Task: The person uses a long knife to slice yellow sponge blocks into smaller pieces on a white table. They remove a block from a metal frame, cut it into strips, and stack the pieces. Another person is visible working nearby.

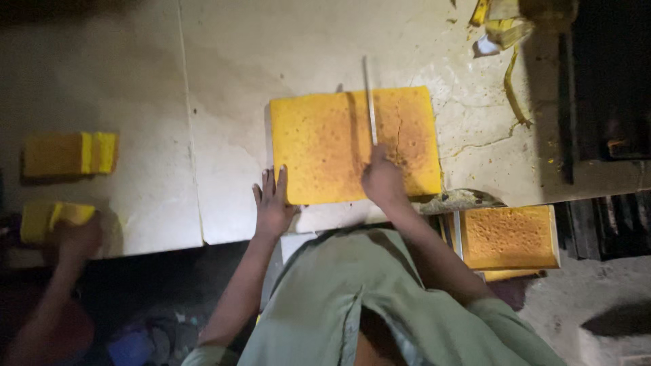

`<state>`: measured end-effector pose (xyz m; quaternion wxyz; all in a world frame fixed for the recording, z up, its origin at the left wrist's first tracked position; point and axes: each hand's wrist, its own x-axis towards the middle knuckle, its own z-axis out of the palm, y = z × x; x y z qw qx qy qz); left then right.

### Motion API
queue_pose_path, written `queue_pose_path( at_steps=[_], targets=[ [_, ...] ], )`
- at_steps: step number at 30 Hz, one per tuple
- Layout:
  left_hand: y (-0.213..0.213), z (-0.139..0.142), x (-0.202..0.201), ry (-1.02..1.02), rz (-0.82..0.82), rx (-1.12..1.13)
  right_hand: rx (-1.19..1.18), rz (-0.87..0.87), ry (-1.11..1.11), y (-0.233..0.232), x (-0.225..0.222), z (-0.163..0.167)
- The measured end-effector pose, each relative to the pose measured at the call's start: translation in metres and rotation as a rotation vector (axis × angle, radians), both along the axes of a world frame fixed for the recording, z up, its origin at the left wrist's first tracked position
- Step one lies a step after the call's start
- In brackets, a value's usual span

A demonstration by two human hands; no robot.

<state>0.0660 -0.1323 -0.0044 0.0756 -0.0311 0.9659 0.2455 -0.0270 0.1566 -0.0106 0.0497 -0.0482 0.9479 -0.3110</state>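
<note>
The right hand point(383, 177) grips a long knife point(369, 102), blade pointing away across the yellow sponge slab point(319, 146); the left hand point(273, 203), fingers flat, steadies its near edge.

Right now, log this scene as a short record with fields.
Surface: pale cracked worktop
Main item: large yellow sponge cake slab
Left hand: flat, steadying the slab's near left edge
Right hand: gripping a long knife laid across the slab
Nearby: second slab in a tray; cut blocks far left; another person's hand
</note>
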Motion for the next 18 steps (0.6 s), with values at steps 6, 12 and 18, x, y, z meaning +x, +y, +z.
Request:
queue_pose_path(
  at_steps=[6, 12, 18],
  targets=[
    [-0.006, 0.025, -0.007, -0.145, -0.056, 0.029, 0.052, -0.041, -0.036, -0.045, -0.022, 0.025],
    [-0.006, 0.036, -0.011, -0.185, -0.060, 0.051, 0.131, -0.056, -0.197, -0.049, -0.021, 0.042],
    [0.016, 0.056, -0.014, -0.053, -0.101, -0.046, 0.116, -0.068, -0.211, -0.052, -0.024, 0.042]
  ],
)
